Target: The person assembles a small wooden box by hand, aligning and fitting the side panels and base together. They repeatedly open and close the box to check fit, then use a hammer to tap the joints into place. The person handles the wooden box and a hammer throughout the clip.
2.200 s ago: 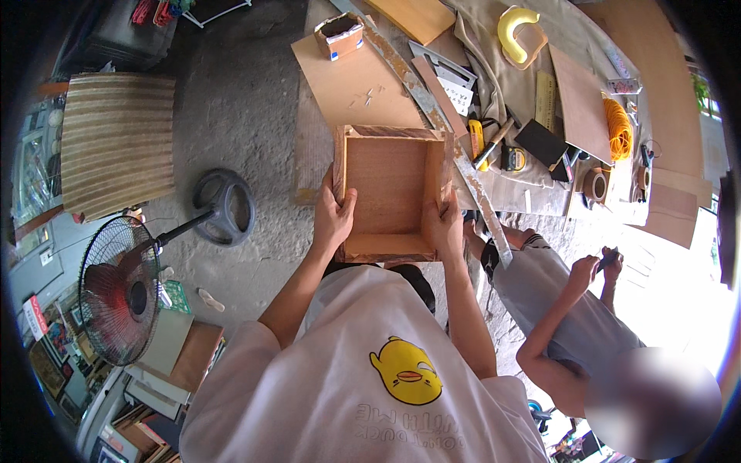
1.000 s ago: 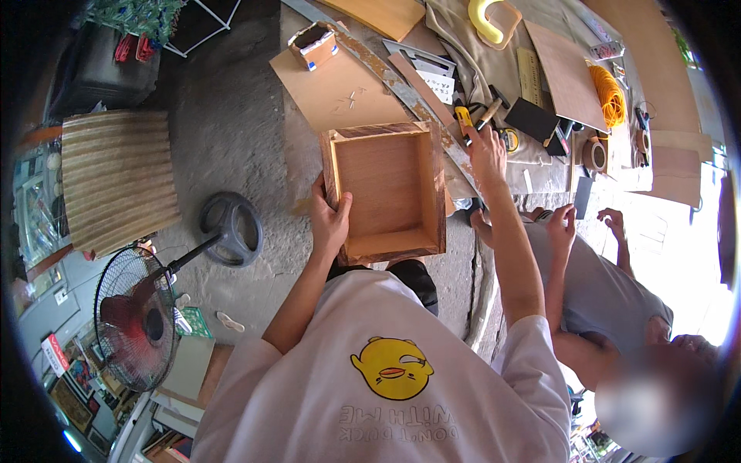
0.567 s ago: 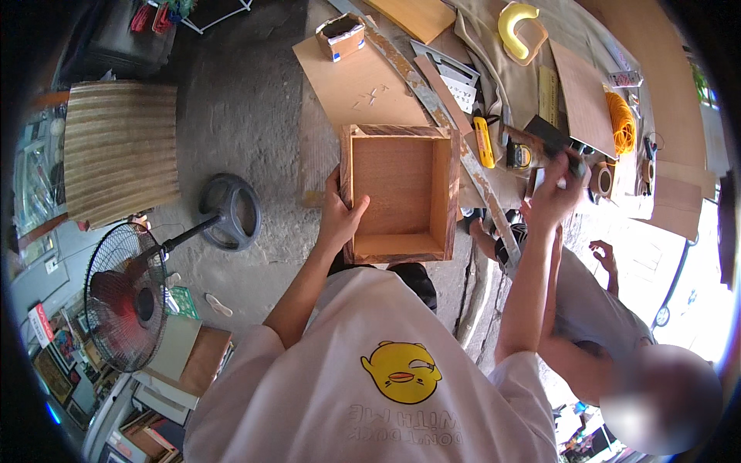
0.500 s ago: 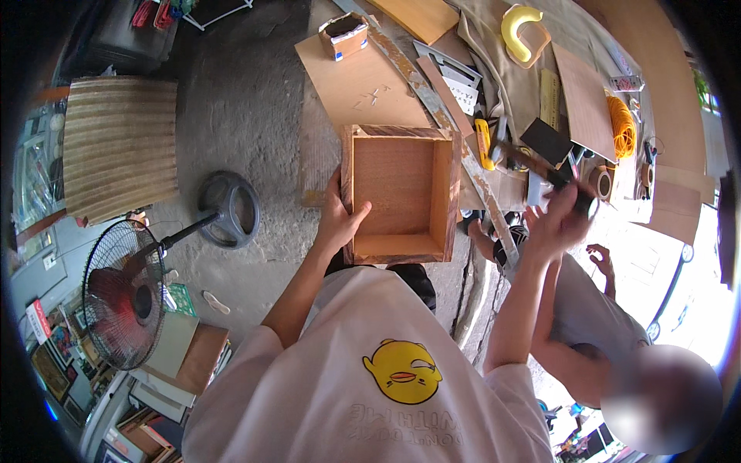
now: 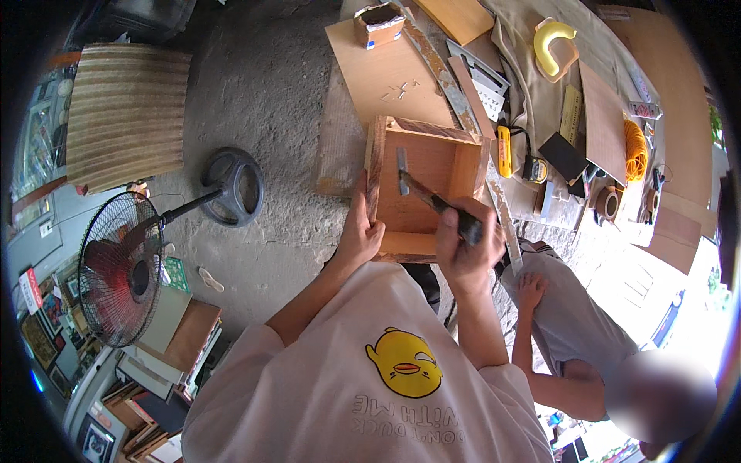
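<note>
A shallow open wooden box [image 5: 375, 158] is tilted up in front of my shirt, its open side facing me. My left hand [image 5: 360, 233] grips the box's left wall, thumb on the near side. Closed round the dark handle of a hammer [image 5: 423, 192] is my right hand [image 5: 471, 243], over the lower right of the box. The metal hammer head lies across the inside of the box, close to its left wall; whether it touches the wood I cannot tell.
Beyond the box, a board [image 5: 386, 73] carries small metal pieces and a small cardboard box [image 5: 378, 29]. At right are a yellow cutter [image 5: 505, 150], a tape measure [image 5: 535, 168] and orange cord [image 5: 635, 150]. Another person [image 5: 575, 309] sits close on the right; a fan [image 5: 120, 270] stands left.
My right hand has brought the hammer leftward from beside the box to inside it. The box has shifted slightly right in view. The other person's hand now rests on their leg.
</note>
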A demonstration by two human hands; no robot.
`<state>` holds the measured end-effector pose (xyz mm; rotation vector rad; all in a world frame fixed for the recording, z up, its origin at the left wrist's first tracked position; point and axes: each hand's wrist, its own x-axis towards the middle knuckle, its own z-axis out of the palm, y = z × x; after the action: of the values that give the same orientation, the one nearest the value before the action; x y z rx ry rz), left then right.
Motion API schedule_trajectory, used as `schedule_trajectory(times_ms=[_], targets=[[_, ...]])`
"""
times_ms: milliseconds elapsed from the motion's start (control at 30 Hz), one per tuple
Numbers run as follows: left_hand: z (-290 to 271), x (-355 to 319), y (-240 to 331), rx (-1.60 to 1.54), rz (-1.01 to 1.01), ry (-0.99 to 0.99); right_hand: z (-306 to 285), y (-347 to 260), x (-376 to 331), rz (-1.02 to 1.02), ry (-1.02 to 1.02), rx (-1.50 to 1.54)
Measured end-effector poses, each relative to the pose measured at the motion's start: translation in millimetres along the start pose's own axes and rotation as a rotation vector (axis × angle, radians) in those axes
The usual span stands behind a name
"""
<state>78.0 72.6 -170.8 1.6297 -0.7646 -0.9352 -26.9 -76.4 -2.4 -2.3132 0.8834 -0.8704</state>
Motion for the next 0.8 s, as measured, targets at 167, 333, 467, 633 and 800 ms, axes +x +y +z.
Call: schedule_trajectory(times_ms=[167,333,467,633,800], targets=[[7.1,-1.8,4.1,0.137,0.115,0.057,-19.4,-25.3,-3.6,-0.021,0.127,0.043],[8.2,1.1,31.0,-0.026,0.023,0.064,47.2,17.7,-31.6,0.246,-0.057,-0.07],[0.9,6.1,19.4,0.041,-0.06,0.016,63.3,33.4,-31.5,0.259,-0.204,-0.026],[8.5,-7.3,21.2,0.152,0.007,0.05,-8.8,-14.1,-4.7,0.118,0.117,0.033],[11.2,-3.9,34.2,0.131,-0.033,0.027,44.2,23.1,-26.2,0.372,-0.096,-0.086]])
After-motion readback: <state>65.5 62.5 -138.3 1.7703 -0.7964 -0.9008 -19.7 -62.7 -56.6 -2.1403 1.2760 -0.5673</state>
